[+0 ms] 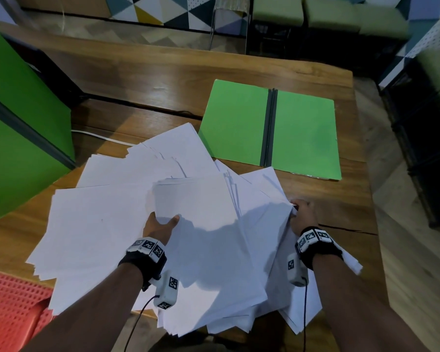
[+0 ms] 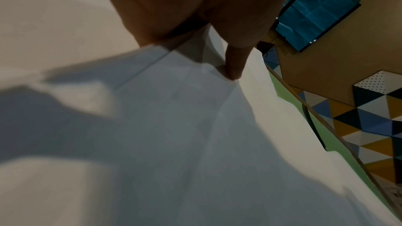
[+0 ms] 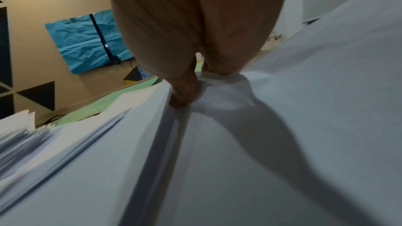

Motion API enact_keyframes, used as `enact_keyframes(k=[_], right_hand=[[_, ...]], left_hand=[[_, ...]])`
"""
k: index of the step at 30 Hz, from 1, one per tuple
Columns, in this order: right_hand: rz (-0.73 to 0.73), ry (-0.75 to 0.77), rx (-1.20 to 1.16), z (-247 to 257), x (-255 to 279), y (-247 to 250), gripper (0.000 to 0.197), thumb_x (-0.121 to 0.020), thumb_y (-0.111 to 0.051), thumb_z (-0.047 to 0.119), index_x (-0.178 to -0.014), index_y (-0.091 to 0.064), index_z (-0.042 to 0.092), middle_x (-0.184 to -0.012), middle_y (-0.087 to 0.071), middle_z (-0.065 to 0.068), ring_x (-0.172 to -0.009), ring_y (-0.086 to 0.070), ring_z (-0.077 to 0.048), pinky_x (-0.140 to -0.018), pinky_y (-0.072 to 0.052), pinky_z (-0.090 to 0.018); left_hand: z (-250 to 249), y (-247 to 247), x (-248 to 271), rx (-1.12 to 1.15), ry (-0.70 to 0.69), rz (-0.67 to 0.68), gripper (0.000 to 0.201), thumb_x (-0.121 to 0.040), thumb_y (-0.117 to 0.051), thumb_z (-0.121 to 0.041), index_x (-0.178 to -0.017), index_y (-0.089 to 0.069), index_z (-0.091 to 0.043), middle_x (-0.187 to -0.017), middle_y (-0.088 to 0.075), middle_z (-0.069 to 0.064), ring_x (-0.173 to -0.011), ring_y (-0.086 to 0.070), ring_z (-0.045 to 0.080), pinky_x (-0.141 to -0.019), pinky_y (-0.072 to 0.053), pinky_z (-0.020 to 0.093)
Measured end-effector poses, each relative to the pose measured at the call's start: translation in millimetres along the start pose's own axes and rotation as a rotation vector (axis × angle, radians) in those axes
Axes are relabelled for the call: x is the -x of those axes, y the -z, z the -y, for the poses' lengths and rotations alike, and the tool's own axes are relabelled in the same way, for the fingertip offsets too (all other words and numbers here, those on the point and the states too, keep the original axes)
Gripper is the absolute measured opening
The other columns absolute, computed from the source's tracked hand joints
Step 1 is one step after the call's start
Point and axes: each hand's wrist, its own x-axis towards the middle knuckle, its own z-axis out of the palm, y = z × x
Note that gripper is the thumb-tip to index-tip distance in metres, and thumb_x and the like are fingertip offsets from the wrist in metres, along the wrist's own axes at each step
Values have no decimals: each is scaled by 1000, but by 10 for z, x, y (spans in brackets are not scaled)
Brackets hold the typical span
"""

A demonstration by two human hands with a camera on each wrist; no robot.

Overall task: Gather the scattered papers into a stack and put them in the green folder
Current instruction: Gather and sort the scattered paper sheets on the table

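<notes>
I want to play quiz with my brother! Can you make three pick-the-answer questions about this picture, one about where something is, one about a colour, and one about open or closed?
1. Where is the folder lying?
A. under the papers
B. on the table, beyond the papers
C. on the floor

2. What colour are the papers?
A. white
B. yellow
C. pink

3. How is the folder?
A. closed
B. standing upright
C. open flat

Answers:
1 B: in the head view it lies on the wooden table, past the pile.
2 A: every sheet looks plain white.
3 C: both green halves lie flat on either side of the dark spine.
</notes>
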Motion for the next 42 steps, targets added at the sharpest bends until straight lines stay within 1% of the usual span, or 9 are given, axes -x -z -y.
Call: enact_keyframes(k=[3, 6, 12, 20, 23, 28, 33, 37, 42], right_hand=[[-21, 41, -59, -61, -136, 3, 42, -77, -45, -6, -103, -70, 16, -107, -66, -17, -99, -61, -34, -80, -48, -31], [-34, 8, -147, -48, -201, 112, 29, -77, -53, -5, -92, -71, 13, -93, -71, -15, -92, -65, -32, -73, -43, -27], [-70, -114, -296, -124, -297, 355, 35, -84, -63, 3, -119, -63, 3, -114, -67, -16, -99, -62, -27, -89, -45, -31], [24, -108, -161, -65, -191, 212, 26, -87, -62, 13, -107, -67, -3, -111, -67, -22, -94, -62, -31, -76, -41, -29], [2, -107, -43, 77, -186, 55, 43, -80, -68, 28, -115, -61, 3, -121, -60, -20, -108, -58, -35, -87, -48, -36], [27, -123, 142, 324, -122, -47, 65, -85, -62, 37, -133, -38, 1, -136, -39, -20, -124, -44, -38, -99, -42, -41], [53, -112, 55, 314, -200, -5, 70, -88, -46, 56, -131, -44, 1, -133, -50, -21, -122, -47, -38, -99, -43, -44], [70, -84, 5, 292, -198, 4, 61, -95, -37, 47, -133, -41, -1, -136, -46, -24, -123, -46, -39, -99, -39, -43], [51, -110, -146, 265, -162, 86, 43, -91, -49, 27, -128, -41, 6, -124, -59, -18, -111, -57, -36, -91, -45, -36]], left_hand=[[-33, 3, 36, -7, -2, 6, 57, -84, -70, -34, -128, -47, -5, -126, -57, 12, -116, -55, 33, -85, -40, 31], [-46, 16, 26, -8, -5, 11, 55, -83, -71, -33, -125, -49, -5, -125, -59, 13, -111, -57, 32, -83, -41, 31], [-19, 34, -4, -5, -4, 27, 56, -82, -72, -36, -124, -50, -7, -124, -60, 12, -111, -57, 31, -86, -43, 32], [-42, 22, 0, -32, -7, 17, 55, -82, -71, -36, -124, -51, -7, -124, -60, 13, -112, -57, 33, -84, -42, 32], [-33, 17, -13, -24, -7, 11, 54, -81, -72, -35, -122, -52, -7, -122, -61, 13, -111, -58, 33, -87, -44, 34], [-45, 17, 5, -20, -10, 11, 54, -82, -72, -34, -123, -51, -6, -119, -60, 8, -112, -57, 32, -87, -43, 33], [-40, 29, -6, -7, -3, 19, 56, -81, -72, -36, -125, -50, -9, -125, -60, 12, -114, -56, 33, -92, -44, 36], [-52, 21, 9, -15, 1, 21, 58, -82, -72, -35, -127, -49, -8, -129, -58, 12, -118, -54, 33, -93, -42, 36], [-63, 30, 18, -32, -1, 25, 61, -82, -71, -37, -130, -46, -8, -133, -54, 12, -122, -51, 32, -97, -40, 37]])
